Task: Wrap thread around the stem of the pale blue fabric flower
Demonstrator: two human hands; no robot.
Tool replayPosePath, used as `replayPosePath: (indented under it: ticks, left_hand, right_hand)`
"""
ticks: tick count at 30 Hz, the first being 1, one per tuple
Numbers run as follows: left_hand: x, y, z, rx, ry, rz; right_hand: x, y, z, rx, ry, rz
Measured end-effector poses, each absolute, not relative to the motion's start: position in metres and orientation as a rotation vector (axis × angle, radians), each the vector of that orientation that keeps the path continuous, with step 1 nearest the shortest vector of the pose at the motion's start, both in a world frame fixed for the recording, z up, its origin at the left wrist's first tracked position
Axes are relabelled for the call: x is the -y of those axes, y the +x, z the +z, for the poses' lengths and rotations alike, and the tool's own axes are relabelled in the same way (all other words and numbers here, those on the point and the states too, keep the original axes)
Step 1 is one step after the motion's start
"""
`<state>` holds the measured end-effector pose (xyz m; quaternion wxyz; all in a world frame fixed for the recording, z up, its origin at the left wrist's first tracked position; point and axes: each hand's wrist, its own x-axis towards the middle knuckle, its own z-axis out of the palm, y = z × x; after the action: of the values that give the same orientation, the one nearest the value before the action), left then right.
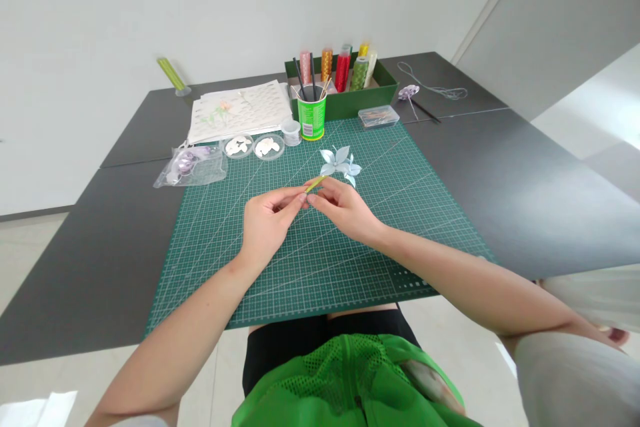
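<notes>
Over the middle of the green cutting mat point(215, 247), my two hands meet at a thin yellow-green stem point(315, 184). My left hand point(270, 217) pinches its lower end between thumb and fingers. The fingers of my right hand point(347, 210) are curled closed around the upper part. Pale blue artificial flowers point(337, 163) with pointed petals sit just beyond the stem's top, seemingly joined to it; the join is partly hidden by my fingers.
Behind the mat stand a green cup point(313, 121) with sticks, a green box point(345, 105) of thread spools, and a clear case point(379, 116). Two dishes of white pieces point(269, 147), point(237, 145), printed sheets point(240, 113) and a plastic bag point(193, 165) lie left; a purple flower point(409, 92) lies right.
</notes>
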<state>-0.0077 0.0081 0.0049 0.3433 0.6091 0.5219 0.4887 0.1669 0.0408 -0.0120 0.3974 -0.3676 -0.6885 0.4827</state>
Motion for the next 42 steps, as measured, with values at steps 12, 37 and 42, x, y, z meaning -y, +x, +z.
replayPosePath:
  ticks: [12, 37, 42]
  left_hand:
    - [-0.011, -0.003, -0.003, -1.359, 1.506, 1.274]
    - [-0.008, -0.009, 0.003, -1.636, 1.936, 0.738]
    - [-0.007, -0.007, 0.003, -1.579, 2.084, 0.534]
  right_hand:
    - [-0.037, 0.166, -0.018, 1.920, -1.024, 0.553]
    - [-0.053, 0.205, 0.011, 2.204, -0.554, -0.424]
    - [-0.062, 0.211, 0.006, 2.292, -0.603, -0.143]
